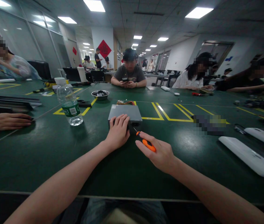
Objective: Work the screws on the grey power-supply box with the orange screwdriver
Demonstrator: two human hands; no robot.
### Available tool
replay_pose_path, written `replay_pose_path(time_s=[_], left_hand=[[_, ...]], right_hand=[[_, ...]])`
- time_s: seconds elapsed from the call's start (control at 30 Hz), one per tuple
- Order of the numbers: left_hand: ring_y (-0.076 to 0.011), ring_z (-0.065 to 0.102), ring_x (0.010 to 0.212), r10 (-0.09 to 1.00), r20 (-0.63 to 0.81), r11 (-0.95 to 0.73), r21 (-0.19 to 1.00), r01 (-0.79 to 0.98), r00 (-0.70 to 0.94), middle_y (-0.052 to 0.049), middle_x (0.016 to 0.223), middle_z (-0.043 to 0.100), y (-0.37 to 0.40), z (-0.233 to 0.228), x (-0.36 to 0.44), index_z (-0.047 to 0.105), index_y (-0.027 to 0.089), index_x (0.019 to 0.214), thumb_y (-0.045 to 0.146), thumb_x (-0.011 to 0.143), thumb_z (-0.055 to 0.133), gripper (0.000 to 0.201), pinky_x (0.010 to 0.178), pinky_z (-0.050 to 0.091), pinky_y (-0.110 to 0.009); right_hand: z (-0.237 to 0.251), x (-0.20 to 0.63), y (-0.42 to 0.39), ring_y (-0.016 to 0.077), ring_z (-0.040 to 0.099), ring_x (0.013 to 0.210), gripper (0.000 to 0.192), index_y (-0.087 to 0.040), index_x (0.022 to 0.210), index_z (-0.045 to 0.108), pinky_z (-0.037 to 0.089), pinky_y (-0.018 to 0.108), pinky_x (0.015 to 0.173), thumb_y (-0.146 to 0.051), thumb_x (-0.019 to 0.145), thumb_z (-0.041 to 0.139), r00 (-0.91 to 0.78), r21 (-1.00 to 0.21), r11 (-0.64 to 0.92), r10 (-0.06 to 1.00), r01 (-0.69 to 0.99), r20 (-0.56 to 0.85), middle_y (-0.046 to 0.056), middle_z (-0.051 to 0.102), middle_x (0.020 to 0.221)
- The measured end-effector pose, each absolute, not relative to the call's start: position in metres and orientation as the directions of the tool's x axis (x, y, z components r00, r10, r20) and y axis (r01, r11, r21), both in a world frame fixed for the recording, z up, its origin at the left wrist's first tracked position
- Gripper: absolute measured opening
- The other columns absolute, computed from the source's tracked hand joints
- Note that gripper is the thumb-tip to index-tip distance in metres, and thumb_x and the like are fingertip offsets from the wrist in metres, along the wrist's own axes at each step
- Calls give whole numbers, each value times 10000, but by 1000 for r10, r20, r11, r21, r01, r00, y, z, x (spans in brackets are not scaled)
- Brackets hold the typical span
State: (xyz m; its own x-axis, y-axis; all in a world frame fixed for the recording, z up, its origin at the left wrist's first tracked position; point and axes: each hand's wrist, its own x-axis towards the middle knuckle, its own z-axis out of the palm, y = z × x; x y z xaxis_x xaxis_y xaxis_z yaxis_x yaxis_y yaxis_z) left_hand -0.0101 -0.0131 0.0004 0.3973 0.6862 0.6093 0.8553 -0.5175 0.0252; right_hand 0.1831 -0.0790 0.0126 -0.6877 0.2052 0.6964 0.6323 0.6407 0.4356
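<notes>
A grey metal computer power supply sits on the green table in front of me, with a bundle of coloured wires at its far side. My left hand holds its near left corner, fingers over the top edge and the thumb side against the near face. In my right hand is an orange and black screwdriver. Its thin shaft points up and left toward the near face, close to the power socket. Whether the tip touches the casing I cannot tell.
Left of the power supply stands a plastic water bottle; behind it is a metal bowl of small dark parts. White devices lie at the right. Another person's hand rests at the left. Several people sit around the table.
</notes>
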Motion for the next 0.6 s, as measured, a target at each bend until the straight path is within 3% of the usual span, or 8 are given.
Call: replay_pose_path(time_s=[0.13, 0.27, 0.37, 0.47, 0.6], left_hand=[[-282, 252, 1304, 699, 561, -504, -53, 862, 443, -178, 1394, 333, -17, 1, -9, 276, 69, 1338, 212, 789, 433, 589, 1057, 137, -500], [-295, 133, 1349, 723, 461, -499, -166, 851, 514, -194, 1449, 209, -24, 4, -9, 192, 43, 1369, 206, 763, 435, 673, 1063, 92, -533], [-300, 90, 1358, 734, 389, -512, -221, 830, 556, -191, 1465, 153, -29, 8, -12, 177, 52, 1376, 202, 747, 443, 700, 1058, 99, -550], [-295, 95, 1359, 735, 364, -516, -249, 820, 573, -183, 1469, 144, -34, 12, -17, 204, 71, 1373, 169, 730, 452, 696, 1056, 134, -544], [-301, 97, 1358, 693, 385, -540, -282, 793, 609, -182, 1470, 143, -37, 13, -25, 363, 117, 1301, 133, 738, 452, 571, 1053, 156, -538]], right_hand=[[12, 184, -77, 177, 617, 937, 282, -195, 1090, 519, 519, 244, 702, -165, 810, 539, -635, 367, 643, 245, 672, 733, 119, 607, 1070], [8, 181, -78, 234, 529, 1109, 326, -174, 1118, 480, 512, 326, 802, -114, 798, 505, -632, 325, 693, 241, 644, 737, 166, 530, 1186], [6, 181, -77, 211, 549, 1082, 367, -169, 1164, 446, 522, 269, 749, -96, 807, 495, -660, 353, 699, 226, 622, 716, 170, 523, 1198], [9, 183, -76, 173, 614, 942, 322, -173, 1136, 471, 516, 235, 697, -139, 820, 520, -656, 382, 669, 210, 637, 725, 146, 586, 1112], [16, 182, -77, 150, 638, 805, 176, -173, 988, 528, 503, 223, 633, -207, 817, 557, -613, 373, 623, 223, 688, 758, 112, 638, 976]])
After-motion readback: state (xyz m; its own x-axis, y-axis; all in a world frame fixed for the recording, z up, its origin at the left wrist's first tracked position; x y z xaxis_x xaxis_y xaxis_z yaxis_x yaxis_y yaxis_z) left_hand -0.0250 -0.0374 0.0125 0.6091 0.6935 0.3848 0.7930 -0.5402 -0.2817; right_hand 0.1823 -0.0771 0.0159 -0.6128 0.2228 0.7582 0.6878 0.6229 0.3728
